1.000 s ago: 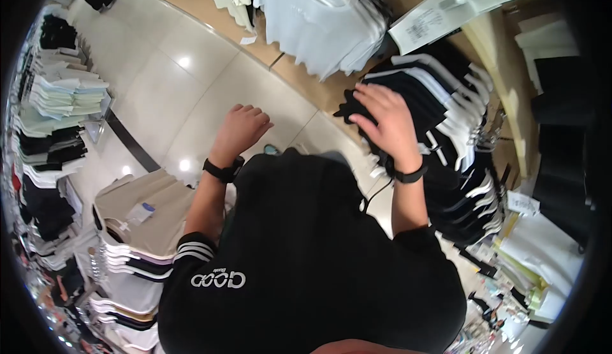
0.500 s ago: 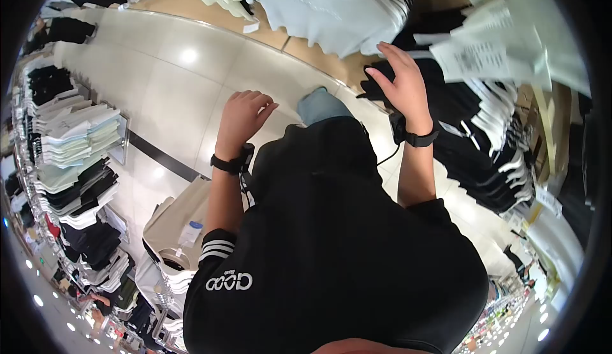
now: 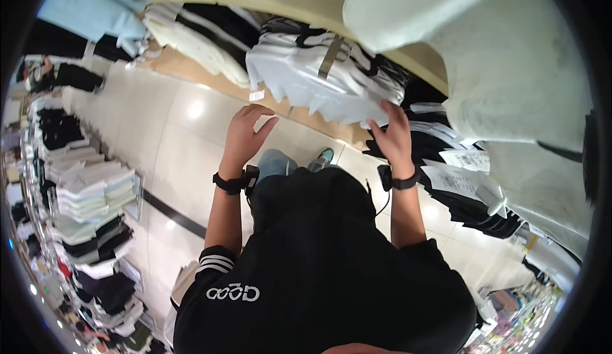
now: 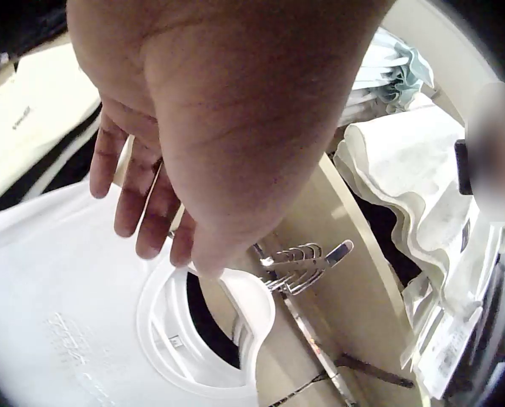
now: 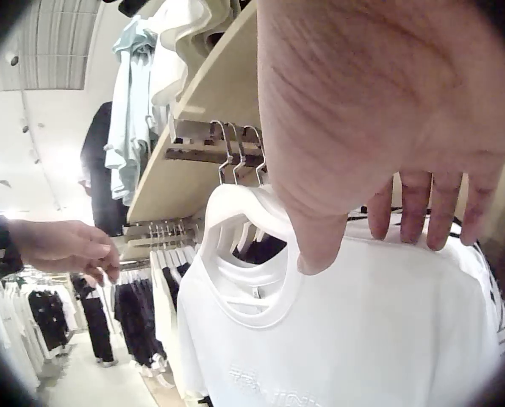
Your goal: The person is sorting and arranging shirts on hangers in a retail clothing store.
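Shelving (image 5: pixel 221 83) with a rail (image 5: pixel 197 156) carries white shirts (image 3: pixel 294 81), left hand (image 3: pixel 246 138) and right hand (image 3: pixel 395 140) both unclenched nearby.

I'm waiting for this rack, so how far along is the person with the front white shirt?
Early on, it seems. Done: the right hand is at the white shirt's shoulder, thumb by the collar. In hand: nothing clearly gripped; the left hand is open and empty. Left: probably handling the shirt, which hangs below the shelf.

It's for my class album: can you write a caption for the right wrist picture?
Right hand at a white crew-neck top hanging from a rail, left hand off to one side.
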`<action>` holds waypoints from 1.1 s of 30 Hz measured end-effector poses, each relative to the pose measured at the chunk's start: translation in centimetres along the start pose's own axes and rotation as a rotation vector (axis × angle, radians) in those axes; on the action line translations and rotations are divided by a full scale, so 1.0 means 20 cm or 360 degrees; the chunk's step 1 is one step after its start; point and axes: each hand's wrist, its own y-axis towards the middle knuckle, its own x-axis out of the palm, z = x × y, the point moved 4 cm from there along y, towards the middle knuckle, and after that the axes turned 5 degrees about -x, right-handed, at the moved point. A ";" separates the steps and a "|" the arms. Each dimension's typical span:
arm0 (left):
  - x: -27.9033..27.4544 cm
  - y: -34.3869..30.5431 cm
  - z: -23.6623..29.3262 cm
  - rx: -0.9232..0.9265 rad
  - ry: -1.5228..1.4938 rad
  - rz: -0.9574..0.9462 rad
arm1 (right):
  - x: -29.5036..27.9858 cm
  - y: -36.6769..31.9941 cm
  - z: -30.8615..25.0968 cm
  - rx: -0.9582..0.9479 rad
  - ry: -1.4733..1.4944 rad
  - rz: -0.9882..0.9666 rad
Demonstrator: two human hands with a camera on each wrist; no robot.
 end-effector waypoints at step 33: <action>0.03 0.64 -0.25 0.1063 -0.0006 -0.0423 | -0.02 -0.58 -0.87 0.0753 -0.0316 0.0795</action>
